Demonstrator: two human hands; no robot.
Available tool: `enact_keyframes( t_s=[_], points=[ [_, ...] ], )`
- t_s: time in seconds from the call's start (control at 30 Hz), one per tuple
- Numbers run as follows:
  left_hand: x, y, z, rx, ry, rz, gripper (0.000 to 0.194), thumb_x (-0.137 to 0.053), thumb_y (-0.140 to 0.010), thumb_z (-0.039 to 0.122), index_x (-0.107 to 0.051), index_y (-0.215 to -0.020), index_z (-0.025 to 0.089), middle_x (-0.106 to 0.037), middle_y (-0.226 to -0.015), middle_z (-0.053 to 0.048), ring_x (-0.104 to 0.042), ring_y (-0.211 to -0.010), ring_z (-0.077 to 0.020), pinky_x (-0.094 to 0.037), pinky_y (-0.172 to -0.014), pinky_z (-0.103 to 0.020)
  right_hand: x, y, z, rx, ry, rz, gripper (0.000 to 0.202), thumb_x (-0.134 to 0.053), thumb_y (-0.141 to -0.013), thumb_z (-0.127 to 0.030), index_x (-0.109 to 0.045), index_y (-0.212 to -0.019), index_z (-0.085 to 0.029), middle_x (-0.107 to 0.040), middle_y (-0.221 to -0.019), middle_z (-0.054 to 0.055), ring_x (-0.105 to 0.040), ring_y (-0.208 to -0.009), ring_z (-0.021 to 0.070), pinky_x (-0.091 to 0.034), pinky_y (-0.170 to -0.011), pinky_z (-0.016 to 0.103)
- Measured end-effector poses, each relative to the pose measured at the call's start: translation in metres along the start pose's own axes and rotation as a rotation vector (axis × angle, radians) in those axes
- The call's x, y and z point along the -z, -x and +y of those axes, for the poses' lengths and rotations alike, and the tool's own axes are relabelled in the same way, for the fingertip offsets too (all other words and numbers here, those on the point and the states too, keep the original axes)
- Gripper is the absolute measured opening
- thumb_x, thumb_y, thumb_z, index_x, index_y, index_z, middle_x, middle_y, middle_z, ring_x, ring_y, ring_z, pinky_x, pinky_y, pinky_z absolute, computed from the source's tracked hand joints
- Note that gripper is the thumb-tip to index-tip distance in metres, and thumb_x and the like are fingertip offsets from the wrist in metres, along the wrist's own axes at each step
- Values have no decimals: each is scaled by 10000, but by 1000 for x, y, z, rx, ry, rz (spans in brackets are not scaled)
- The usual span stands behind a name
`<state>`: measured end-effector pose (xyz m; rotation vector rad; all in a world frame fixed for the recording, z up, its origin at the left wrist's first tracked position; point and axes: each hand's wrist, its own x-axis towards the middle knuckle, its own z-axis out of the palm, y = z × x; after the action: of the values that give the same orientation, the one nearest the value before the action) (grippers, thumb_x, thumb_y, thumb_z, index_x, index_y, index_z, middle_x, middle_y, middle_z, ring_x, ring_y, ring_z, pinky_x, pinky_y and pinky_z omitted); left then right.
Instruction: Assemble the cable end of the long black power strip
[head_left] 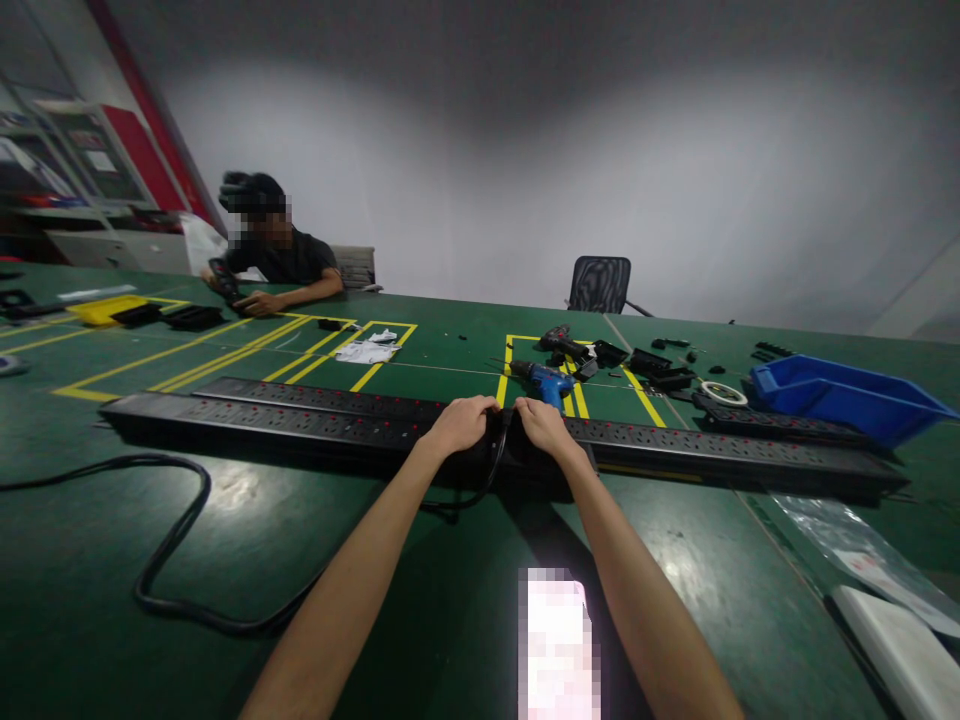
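A long black power strip (pixel 270 424) with rows of sockets and small red marks lies across the table in front of me. My left hand (pixel 463 424) is closed over its middle part, fingers curled at the top. Just beside it, my right hand (pixel 543 426) grips the same middle section, thumb side toward the left hand. Between the two hands a black cable (pixel 496 462) rises to the strip and bends down in front. What lies under my fingers is hidden. A second socket strip (pixel 315 397) rests directly behind on the left.
Behind my hands lies a blue cordless drill (pixel 551 383). A blue bin (pixel 847 390), a tape roll (pixel 724 393) and black plastic parts are at right. A loose cable (pixel 206 480) curves at left. A bright pixelated patch covers the near table. A co-worker (pixel 281 255) sits across.
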<state>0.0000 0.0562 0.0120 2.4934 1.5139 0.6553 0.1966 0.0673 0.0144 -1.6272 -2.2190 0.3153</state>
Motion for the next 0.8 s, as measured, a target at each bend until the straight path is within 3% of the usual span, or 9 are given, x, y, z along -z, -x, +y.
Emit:
enact_keyframes(
  t_s=[0.23, 0.43, 0.57, 0.67, 0.8],
  points=[
    [-1, 2, 1, -24, 20, 32, 394, -410, -892, 125, -662, -1168, 249, -690, -1189, -31, -632, -1089, -190, -459, -992, -301, 0, -7, 15, 57, -324, 1, 443, -290, -1017, -378, -688, -939, -197, -715, -1043, 67, -627, -1021, 206, -413, -879, 275],
    [-3, 0, -2, -29, 12, 12, 409, -410, -888, 109, -652, -1188, 249, -685, -1200, -32, -624, -1110, -188, -456, -999, -308, -6, -18, 34, -38, -990, 151, 513, -374, -932, -572, -683, -826, -176, -733, -890, 95, -676, -922, 217, -483, -911, 362],
    [-1, -1, 0, -9, -23, -19, 419, -414, -888, 116, -643, -1212, 253, -677, -1224, -33, -619, -1129, -203, -444, -1016, -326, -1, -18, 44, -130, -1315, 232, 458, -396, -923, -549, -652, -796, -191, -740, -877, 107, -698, -913, 227, -502, -915, 390],
    [1, -1, 2, -11, -43, -15, 409, -403, -905, 142, -646, -1213, 256, -681, -1220, -35, -626, -1116, -213, -451, -1003, -336, 4, -16, 47, -168, -1397, 215, 414, -383, -939, -487, -639, -806, -189, -744, -914, 122, -698, -955, 238, -506, -921, 398],
    [2, 1, 5, -1, -69, -13, 383, -405, -930, 196, -648, -1217, 269, -686, -1211, -37, -633, -1102, -221, -455, -989, -343, 7, -15, 48, -196, -1338, 197, 436, -339, -949, -506, -615, -822, -193, -742, -958, 136, -685, -1013, 252, -510, -919, 406]
  ],
)
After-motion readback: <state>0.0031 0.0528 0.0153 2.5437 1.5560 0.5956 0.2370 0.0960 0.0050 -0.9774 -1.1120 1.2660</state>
